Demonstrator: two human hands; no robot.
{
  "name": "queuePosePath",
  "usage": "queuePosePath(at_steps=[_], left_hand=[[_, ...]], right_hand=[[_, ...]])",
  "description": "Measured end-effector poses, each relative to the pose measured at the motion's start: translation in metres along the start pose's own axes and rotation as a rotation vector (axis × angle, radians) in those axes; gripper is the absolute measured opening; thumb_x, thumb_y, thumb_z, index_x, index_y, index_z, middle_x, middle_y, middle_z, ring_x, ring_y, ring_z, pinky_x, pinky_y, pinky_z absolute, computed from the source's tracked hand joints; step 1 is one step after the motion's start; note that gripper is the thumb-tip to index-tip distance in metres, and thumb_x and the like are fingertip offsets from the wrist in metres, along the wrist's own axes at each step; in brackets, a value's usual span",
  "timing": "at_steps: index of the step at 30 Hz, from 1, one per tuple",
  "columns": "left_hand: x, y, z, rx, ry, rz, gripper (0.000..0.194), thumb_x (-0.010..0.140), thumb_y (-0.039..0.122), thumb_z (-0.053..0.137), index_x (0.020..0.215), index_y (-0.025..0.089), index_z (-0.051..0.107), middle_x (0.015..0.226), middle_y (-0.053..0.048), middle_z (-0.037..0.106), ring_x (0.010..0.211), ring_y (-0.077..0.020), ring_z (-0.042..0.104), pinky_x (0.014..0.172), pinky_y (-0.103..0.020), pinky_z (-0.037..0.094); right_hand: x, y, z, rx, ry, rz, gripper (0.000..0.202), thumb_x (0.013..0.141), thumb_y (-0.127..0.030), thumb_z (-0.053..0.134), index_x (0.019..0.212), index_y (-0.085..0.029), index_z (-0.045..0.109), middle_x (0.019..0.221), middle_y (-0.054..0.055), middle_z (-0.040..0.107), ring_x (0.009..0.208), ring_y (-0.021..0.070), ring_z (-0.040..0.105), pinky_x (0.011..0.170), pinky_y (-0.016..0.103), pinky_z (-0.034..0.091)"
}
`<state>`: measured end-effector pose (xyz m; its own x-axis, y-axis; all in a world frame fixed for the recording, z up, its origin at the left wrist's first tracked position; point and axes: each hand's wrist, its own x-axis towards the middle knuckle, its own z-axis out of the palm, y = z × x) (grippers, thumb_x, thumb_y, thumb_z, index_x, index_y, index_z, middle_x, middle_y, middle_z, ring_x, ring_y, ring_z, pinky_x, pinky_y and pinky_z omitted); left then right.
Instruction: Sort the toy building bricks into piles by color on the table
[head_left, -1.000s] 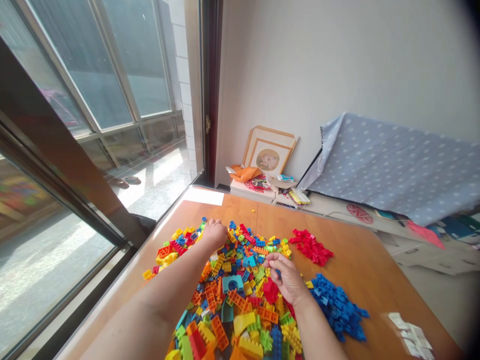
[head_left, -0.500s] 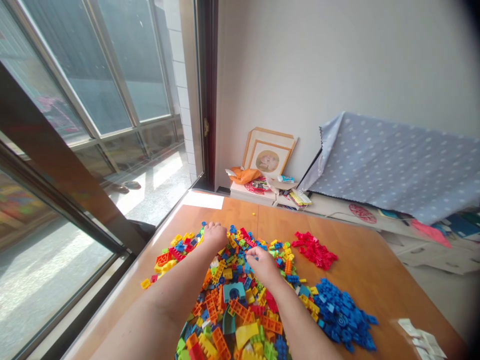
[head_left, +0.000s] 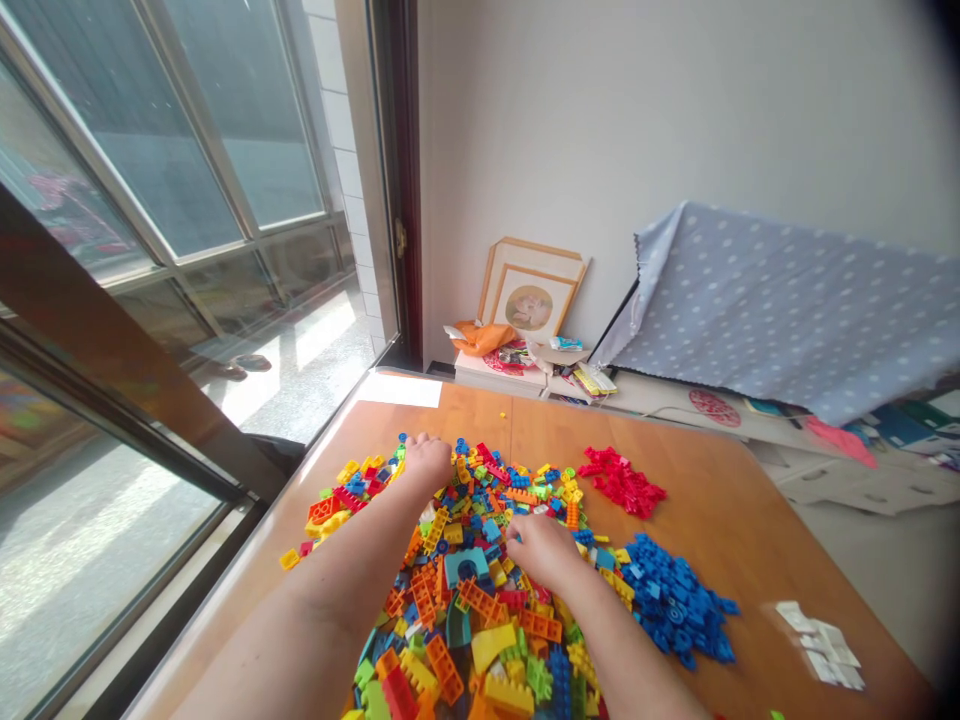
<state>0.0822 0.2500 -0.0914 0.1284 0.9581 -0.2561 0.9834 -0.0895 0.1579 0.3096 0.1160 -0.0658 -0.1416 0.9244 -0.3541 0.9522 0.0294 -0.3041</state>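
Plastic bricks (head_left: 484,603) of many colours spread across the near and middle table (head_left: 720,510). Hands apart: left hand (head_left: 429,462) at the bricks' far side, fingers pointing down; right hand (head_left: 546,550) over their middle, fingers curled toward the thumb. Cannot tell whether either grips anything. Red heap (head_left: 622,483), blue heap (head_left: 675,603) and white heap (head_left: 823,645) sit separately at right, presumably so colours stay unmixed. Brands, labels: none legible; yellow packet (head_left: 595,379), far, too small to read.
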Motion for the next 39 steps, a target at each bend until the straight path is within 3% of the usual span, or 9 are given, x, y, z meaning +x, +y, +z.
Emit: queuePosePath(at_steps=[5, 9, 14, 17, 22, 30, 32, 35, 39], left_hand=[[-0.006, 0.0, 0.001, -0.032, 0.038, 0.005, 0.019, 0.078, 0.027, 0.062, 0.085, 0.017, 0.076, 0.106, -0.022, 0.071, 0.116, -0.0402, 0.052, 0.101, -0.055, 0.03], [-0.015, -0.005, 0.004, -0.097, 0.088, 0.029, 0.017, 0.078, 0.028, 0.061, 0.077, 0.02, 0.075, 0.101, -0.018, 0.072, 0.112, -0.0368, 0.053, 0.1, -0.052, 0.033], [-0.032, -0.015, 0.006, -0.235, 0.178, 0.045, 0.02, 0.081, 0.035, 0.06, 0.081, 0.024, 0.076, 0.102, -0.012, 0.072, 0.111, -0.0354, 0.053, 0.097, -0.048, 0.038], [-0.045, -0.024, 0.006, -0.351, 0.23, 0.038, 0.022, 0.084, 0.038, 0.059, 0.088, 0.023, 0.075, 0.101, -0.01, 0.073, 0.11, -0.0331, 0.056, 0.093, -0.043, 0.043], [-0.074, -0.036, 0.008, -0.576, 0.237, 0.022, 0.022, 0.085, 0.038, 0.057, 0.092, 0.021, 0.069, 0.09, -0.004, 0.074, 0.084, -0.0214, 0.066, 0.074, -0.031, 0.049], [-0.116, -0.039, 0.008, -0.837, 0.277, 0.045, 0.019, 0.084, 0.034, 0.06, 0.094, 0.019, 0.065, 0.086, -0.002, 0.071, 0.077, -0.0165, 0.065, 0.07, -0.027, 0.051], [-0.124, -0.037, 0.008, -0.915, 0.272, 0.053, 0.018, 0.084, 0.033, 0.061, 0.095, 0.019, 0.065, 0.087, -0.002, 0.071, 0.079, -0.0167, 0.065, 0.073, -0.028, 0.051], [-0.135, -0.028, 0.008, -0.979, 0.225, 0.074, 0.019, 0.086, 0.035, 0.063, 0.097, 0.019, 0.067, 0.09, -0.003, 0.071, 0.081, -0.0168, 0.064, 0.074, -0.028, 0.051], [-0.148, -0.002, 0.007, -1.064, 0.162, 0.123, 0.024, 0.088, 0.041, 0.065, 0.097, 0.019, 0.068, 0.091, -0.004, 0.07, 0.079, -0.0163, 0.063, 0.072, -0.028, 0.051]], right_hand=[[-0.01, 0.017, -0.002, 0.037, -0.051, 0.014, 0.02, 0.078, -0.026, 0.062, 0.09, -0.031, 0.078, 0.094, 0.001, 0.076, 0.084, 0.0205, 0.066, 0.065, 0.027, 0.032], [-0.007, 0.024, -0.005, 0.173, 0.01, -0.021, 0.021, 0.085, -0.03, 0.057, 0.094, -0.027, 0.076, 0.092, 0.001, 0.075, 0.081, 0.0179, 0.064, 0.067, 0.025, 0.036], [0.018, 0.006, -0.013, 0.141, 0.173, 0.005, 0.025, 0.094, -0.039, 0.052, 0.096, -0.026, 0.073, 0.091, 0.002, 0.074, 0.083, 0.0183, 0.065, 0.066, 0.026, 0.038], [0.039, -0.009, -0.014, -0.055, 0.141, 0.01, 0.027, 0.098, -0.037, 0.05, 0.106, -0.028, 0.073, 0.104, 0.005, 0.075, 0.092, 0.0215, 0.067, 0.072, 0.029, 0.042], [0.063, -0.017, -0.003, -0.12, 0.082, 0.033, 0.028, 0.097, -0.029, 0.051, 0.105, -0.017, 0.075, 0.105, 0.016, 0.074, 0.1, 0.0278, 0.068, 0.082, 0.034, 0.046], [0.062, -0.016, 0.002, -0.09, 0.121, 0.054, 0.026, 0.095, -0.027, 0.051, 0.1, -0.016, 0.074, 0.1, 0.015, 0.075, 0.095, 0.0269, 0.068, 0.079, 0.034, 0.046], [0.053, -0.013, -0.001, 0.093, 0.184, 0.054, 0.027, 0.096, -0.033, 0.051, 0.098, -0.018, 0.073, 0.095, 0.011, 0.075, 0.088, 0.0232, 0.067, 0.074, 0.031, 0.046], [0.029, -0.011, -0.002, 0.839, 0.207, 0.064, 0.026, 0.09, -0.043, 0.06, 0.091, -0.019, 0.069, 0.074, 0.002, 0.068, 0.063, 0.0141, 0.057, 0.057, 0.024, 0.04], [-0.007, -0.017, 0.006, 1.71, -0.024, 0.072, 0.028, 0.077, -0.041, 0.075, 0.09, -0.02, 0.063, 0.072, -0.001, 0.066, 0.049, 0.0074, 0.043, 0.043, 0.019, 0.023]])
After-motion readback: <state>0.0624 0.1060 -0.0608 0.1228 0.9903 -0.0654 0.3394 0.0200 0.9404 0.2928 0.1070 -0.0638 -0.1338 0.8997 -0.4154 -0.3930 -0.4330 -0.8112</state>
